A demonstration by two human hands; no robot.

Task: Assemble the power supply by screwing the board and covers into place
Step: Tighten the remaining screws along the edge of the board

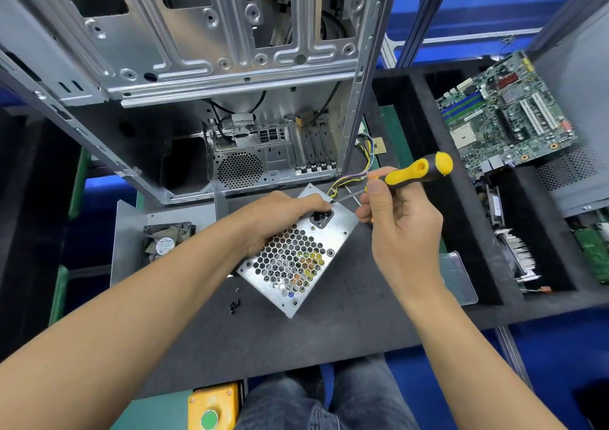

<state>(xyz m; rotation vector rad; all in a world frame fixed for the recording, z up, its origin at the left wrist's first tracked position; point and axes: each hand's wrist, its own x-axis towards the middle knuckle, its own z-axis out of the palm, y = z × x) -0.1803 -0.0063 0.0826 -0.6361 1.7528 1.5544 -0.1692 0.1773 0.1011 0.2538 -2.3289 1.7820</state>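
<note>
The left hand point(280, 218) is gripping the grey perforated metal power supply box point(298, 255) while the right hand point(395, 218) is pinching the yellow-and-black screwdriver point(412, 172), driving a corner screw; loose black screws point(234, 304) beside the left forearm suggest fastening remains.

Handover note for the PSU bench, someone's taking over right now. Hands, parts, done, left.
Left hand holds the power supply steady on the mat, fingers by the power socket.
Right hand grips the yellow-black screwdriver, tip at the supply's far corner near the wire bundle.
Loose black screws lie on the mat beside the supply.
Fan cover lies to the left, not fitted.
Done: cannot tell how many screws are in.
Left: finish this corner, fit the cover.
</note>
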